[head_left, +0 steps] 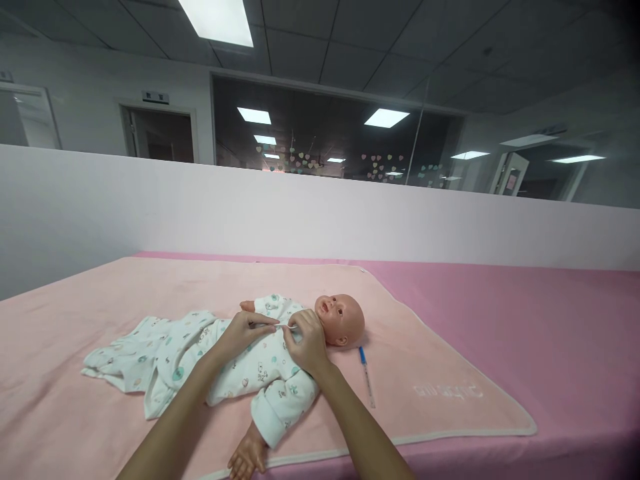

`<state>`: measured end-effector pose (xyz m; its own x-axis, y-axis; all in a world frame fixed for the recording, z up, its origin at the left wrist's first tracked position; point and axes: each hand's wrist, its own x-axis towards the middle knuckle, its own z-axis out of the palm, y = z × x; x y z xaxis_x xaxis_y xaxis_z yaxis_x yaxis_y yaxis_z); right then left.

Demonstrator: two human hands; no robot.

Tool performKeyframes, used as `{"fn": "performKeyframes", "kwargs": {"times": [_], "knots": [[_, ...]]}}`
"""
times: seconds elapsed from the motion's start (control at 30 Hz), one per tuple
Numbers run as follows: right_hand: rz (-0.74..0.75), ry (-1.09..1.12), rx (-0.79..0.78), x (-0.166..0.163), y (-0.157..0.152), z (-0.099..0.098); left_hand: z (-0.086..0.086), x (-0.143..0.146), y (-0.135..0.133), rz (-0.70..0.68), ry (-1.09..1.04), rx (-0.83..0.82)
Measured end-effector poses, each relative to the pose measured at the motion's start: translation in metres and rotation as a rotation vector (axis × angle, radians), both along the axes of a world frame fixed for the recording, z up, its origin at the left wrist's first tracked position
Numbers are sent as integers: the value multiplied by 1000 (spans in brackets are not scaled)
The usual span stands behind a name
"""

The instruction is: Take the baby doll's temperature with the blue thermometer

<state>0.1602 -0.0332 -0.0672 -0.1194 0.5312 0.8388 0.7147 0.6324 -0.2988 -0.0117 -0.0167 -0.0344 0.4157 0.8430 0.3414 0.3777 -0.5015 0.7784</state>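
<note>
A baby doll point(345, 319) lies on its back with its head to the right. It wears a white printed baby top point(257, 370), and matching printed trousers point(170, 347) spread out to the left. Over the doll's chest, my left hand point(245, 333) pinches one end of a thin white tie point(285, 326). My right hand point(307, 340) pinches the tie's other side, close below the doll's chin. The two hands are a short gap apart, fingers closed. Part of the doll's neck is hidden behind my right hand.
A thermometer with a blue cap point(367, 377) lies right of the doll's head. Under everything is a peach blanket point(450, 407) with a pale border, on a pink sheet point(575, 347). A white partition point(320, 220) stands behind the table.
</note>
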Motion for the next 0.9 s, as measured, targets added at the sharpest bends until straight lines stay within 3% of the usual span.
{"fn": "performKeyframes", "kwargs": {"times": [0.37, 0.57, 0.77, 0.9], "knots": [[6, -11, -27, -1, 1, -2, 6, 5, -6, 48, 58, 88], [-11, -14, 19, -2, 0, -1, 2, 8, -4, 88, 47, 140], [-23, -1, 35, -1, 0, 0, -4, 7, 0, 216, 32, 198], [-37, 11, 36, -1, 1, 1, -9, 0, -2, 419, 16, 209]]}}
